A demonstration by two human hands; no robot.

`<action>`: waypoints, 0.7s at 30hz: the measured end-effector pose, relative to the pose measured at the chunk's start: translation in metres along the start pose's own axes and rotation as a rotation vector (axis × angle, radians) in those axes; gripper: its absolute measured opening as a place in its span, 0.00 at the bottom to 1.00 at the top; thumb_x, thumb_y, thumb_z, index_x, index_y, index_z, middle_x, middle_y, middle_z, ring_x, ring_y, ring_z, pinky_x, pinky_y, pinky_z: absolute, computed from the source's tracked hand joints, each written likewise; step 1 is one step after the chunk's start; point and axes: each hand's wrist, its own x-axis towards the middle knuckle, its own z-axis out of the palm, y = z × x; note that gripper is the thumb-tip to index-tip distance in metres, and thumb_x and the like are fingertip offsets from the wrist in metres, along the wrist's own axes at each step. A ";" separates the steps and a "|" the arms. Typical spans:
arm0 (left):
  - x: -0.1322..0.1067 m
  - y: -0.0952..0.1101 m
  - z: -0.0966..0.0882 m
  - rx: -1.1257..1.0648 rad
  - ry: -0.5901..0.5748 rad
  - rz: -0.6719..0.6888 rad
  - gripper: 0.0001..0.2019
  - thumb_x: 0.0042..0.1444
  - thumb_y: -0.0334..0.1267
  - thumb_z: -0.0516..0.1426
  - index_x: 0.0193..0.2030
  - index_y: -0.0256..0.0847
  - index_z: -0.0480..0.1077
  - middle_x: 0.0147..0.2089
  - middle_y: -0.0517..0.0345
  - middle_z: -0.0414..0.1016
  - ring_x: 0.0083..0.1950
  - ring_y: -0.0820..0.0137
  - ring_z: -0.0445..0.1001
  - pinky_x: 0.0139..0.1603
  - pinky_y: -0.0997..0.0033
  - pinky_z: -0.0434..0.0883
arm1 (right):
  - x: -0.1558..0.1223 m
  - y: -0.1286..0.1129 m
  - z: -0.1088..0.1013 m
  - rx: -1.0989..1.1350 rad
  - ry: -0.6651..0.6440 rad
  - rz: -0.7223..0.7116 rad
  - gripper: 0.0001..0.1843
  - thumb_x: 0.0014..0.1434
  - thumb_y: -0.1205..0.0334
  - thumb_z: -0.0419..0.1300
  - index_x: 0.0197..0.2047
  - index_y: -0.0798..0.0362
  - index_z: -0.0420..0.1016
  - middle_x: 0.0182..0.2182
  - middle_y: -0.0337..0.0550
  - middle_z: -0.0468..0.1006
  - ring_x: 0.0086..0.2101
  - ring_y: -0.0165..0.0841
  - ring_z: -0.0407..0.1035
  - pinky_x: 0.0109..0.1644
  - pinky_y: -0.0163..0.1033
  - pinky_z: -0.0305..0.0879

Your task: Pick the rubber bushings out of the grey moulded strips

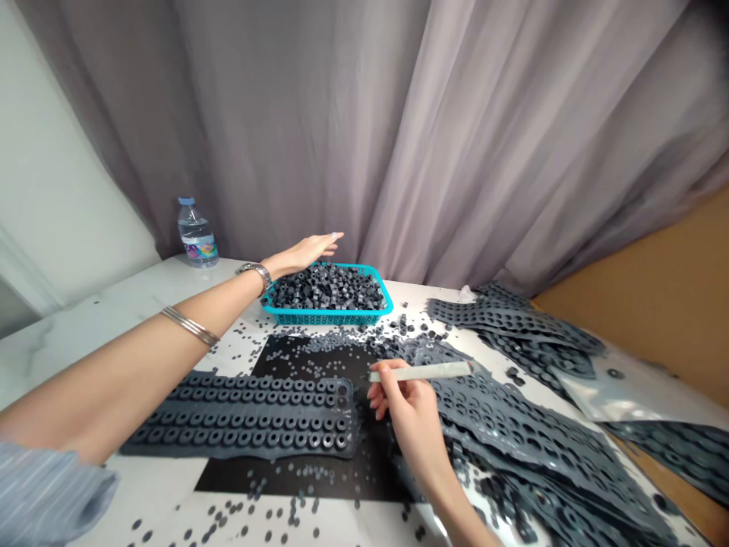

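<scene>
My left hand (307, 252) is held over the back left part of a turquoise basket (330, 312), its fingers stretched out and nothing seen in them. Small dark rubber pieces (336, 289) fill the basket. In my right hand (411, 403) is a pale, wrapped stick-like tool (436, 371), gripped between thumb and fingers and pointing left. Left of that hand lies a grey rubber sheet (256, 414) with rows of ring-shaped pieces, partly on a black mat (296, 472). My left forearm covers the sheet's far left end.
Punched rubber sheets (512, 414) are piled on the right, with more sheets (512, 319) behind and a clear plastic bag (643, 384) beside them. Small dark discs (273, 524) are scattered over the white table (130, 304). A water bottle (197, 235) stands at the back left, before a grey curtain (296, 129).
</scene>
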 end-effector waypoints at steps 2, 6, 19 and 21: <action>-0.002 0.008 0.000 0.023 0.047 0.023 0.24 0.61 0.46 0.52 0.63 0.42 0.67 0.58 0.44 0.74 0.52 0.65 0.77 0.54 0.66 0.68 | 0.000 -0.002 -0.001 0.000 0.004 -0.005 0.23 0.57 0.41 0.59 0.33 0.56 0.74 0.21 0.40 0.73 0.21 0.28 0.66 0.22 0.32 0.62; -0.041 0.015 0.008 0.117 0.141 0.038 0.16 0.52 0.37 0.60 0.48 0.40 0.78 0.47 0.48 0.80 0.48 0.64 0.76 0.56 0.64 0.66 | -0.002 -0.004 -0.004 -0.026 0.034 -0.015 0.23 0.59 0.42 0.56 0.35 0.55 0.74 0.22 0.41 0.74 0.22 0.30 0.67 0.24 0.33 0.63; -0.183 -0.004 0.078 0.314 -0.283 0.099 0.10 0.52 0.33 0.58 0.37 0.47 0.79 0.35 0.57 0.78 0.36 0.66 0.72 0.40 0.68 0.64 | 0.015 0.016 0.024 -0.400 -0.128 -0.066 0.13 0.62 0.56 0.52 0.31 0.52 0.73 0.22 0.40 0.77 0.26 0.35 0.74 0.32 0.35 0.64; -0.180 -0.014 0.082 0.307 -0.308 0.089 0.10 0.50 0.33 0.59 0.38 0.47 0.79 0.35 0.57 0.76 0.37 0.66 0.71 0.40 0.67 0.63 | 0.014 0.016 0.025 -0.438 -0.127 -0.072 0.14 0.62 0.57 0.51 0.30 0.52 0.73 0.22 0.40 0.78 0.27 0.35 0.74 0.33 0.35 0.64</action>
